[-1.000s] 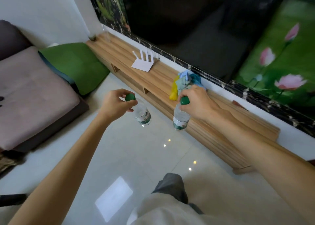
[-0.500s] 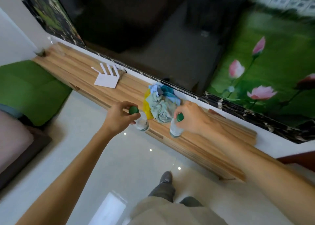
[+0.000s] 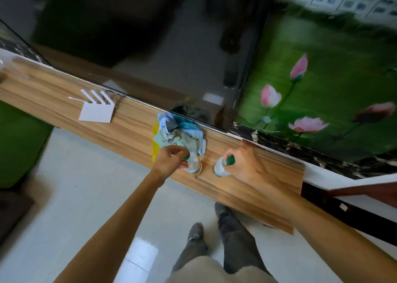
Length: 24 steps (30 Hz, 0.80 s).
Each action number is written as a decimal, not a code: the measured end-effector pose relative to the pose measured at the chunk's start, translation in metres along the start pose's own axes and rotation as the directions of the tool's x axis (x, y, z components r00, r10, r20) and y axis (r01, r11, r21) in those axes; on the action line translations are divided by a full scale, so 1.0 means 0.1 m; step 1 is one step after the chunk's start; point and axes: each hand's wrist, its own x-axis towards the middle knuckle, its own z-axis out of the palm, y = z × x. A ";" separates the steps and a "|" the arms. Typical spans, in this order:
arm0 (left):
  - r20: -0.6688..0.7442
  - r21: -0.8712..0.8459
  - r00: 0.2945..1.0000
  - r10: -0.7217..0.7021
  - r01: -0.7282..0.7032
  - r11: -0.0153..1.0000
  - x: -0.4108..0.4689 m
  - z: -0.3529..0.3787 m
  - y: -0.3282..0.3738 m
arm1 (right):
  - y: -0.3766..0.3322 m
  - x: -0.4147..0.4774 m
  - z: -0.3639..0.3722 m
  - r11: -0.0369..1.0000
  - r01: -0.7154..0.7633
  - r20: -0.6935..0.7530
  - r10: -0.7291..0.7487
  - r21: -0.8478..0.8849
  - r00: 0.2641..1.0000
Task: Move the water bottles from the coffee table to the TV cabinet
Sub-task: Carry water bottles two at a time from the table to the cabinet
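Two clear water bottles with green caps are over the wooden TV cabinet (image 3: 129, 130). My left hand (image 3: 169, 161) grips the left bottle (image 3: 193, 164) around its cap and neck, right beside a heap of cloths. My right hand (image 3: 245, 162) holds the right bottle (image 3: 220, 169) near its green cap. Both bottles are upright at the cabinet's top near its front edge; whether their bases touch the wood I cannot tell.
A crumpled pile of blue, grey and yellow cloths (image 3: 178, 132) lies behind the left bottle. A white router (image 3: 96, 111) sits further left. The dark TV screen (image 3: 150, 36) rises behind the cabinet. A green cushion (image 3: 19, 145) is on the left. My legs stand on the pale tiled floor (image 3: 86, 197).
I have stepped closer and both hands carried the bottles forward and down, from over the floor to over the cabinet top beside the cloths.
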 end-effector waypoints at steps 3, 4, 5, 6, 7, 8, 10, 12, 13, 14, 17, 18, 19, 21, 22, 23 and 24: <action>0.017 -0.059 0.998 -0.057 0.058 0.997 0.27 0.45 -0.01 | 0.34 0.17 -0.03 0.997 -0.075 0.036 0.074 0.028 0.997; 0.024 -0.072 0.998 -0.066 0.067 0.995 0.37 0.60 -0.02 | 0.46 0.23 -0.04 0.994 -0.102 0.042 0.100 0.051 0.994; 0.031 -0.074 0.997 -0.076 0.078 0.994 0.46 0.74 -0.04 | 0.58 0.29 -0.04 0.990 -0.123 0.045 0.120 0.069 0.992; 0.041 -0.075 0.995 -0.089 0.092 0.993 0.55 0.87 -0.06 | 0.70 0.35 -0.02 0.988 -0.136 0.052 0.132 0.074 0.990; 0.055 -0.070 0.993 -0.106 0.110 0.991 0.63 0.99 -0.09 | 0.82 0.41 0.00 0.987 -0.144 0.053 0.141 0.069 0.989; 0.067 -0.081 0.991 -0.118 0.123 0.989 0.73 1.11 -0.12 | 0.96 0.50 0.03 0.986 -0.152 0.053 0.149 0.066 0.987; 0.082 -0.127 0.985 -0.152 0.162 0.979 0.94 1.35 -0.22 | 1.23 0.67 0.13 0.982 -0.176 0.057 0.171 0.076 0.984; 0.092 -0.134 0.982 -0.165 0.176 0.975 1.18 1.57 -0.31 | 1.49 0.87 0.26 0.976 -0.196 0.052 0.191 0.097 0.980; 0.093 -0.132 0.981 -0.168 0.179 0.975 1.28 1.67 -0.35 | 1.60 0.94 0.35 0.974 -0.204 0.046 0.200 0.098 0.979; 0.088 -0.152 0.981 -0.174 0.186 0.971 1.37 1.76 -0.39 | 1.70 1.00 0.45 0.973 -0.206 0.028 0.204 0.104 0.979; 0.078 -0.265 0.974 -0.211 0.224 0.938 1.63 2.00 -0.49 | 1.95 1.18 0.75 0.976 -0.172 -0.073 0.183 0.130 0.980; 0.084 -0.281 0.973 -0.214 0.230 0.932 1.70 2.08 -0.53 | 2.03 1.25 0.83 0.977 -0.163 -0.099 0.178 0.137 0.979; 0.091 -0.277 0.972 -0.216 0.233 0.932 1.76 2.15 -0.58 | 2.11 1.31 0.91 0.977 -0.156 -0.120 0.174 0.143 0.977; 0.093 -0.267 0.973 -0.212 0.230 0.936 1.90 2.30 -0.69 | 2.24 1.42 1.01 0.976 -0.147 -0.146 0.171 0.160 0.974; 0.086 -0.266 0.973 -0.215 0.231 0.936 1.97 2.37 -0.75 | 2.28 1.46 1.04 0.973 -0.146 -0.153 0.174 0.177 0.973; 0.077 -0.263 0.973 -0.220 0.232 0.937 2.05 2.44 -0.80 | 2.33 1.50 1.06 0.971 -0.138 -0.162 0.170 0.193 0.972; 0.067 -0.254 0.973 -0.219 0.229 0.940 2.12 2.49 -0.85 | 2.36 1.54 1.08 0.971 -0.132 -0.167 0.167 0.201 0.972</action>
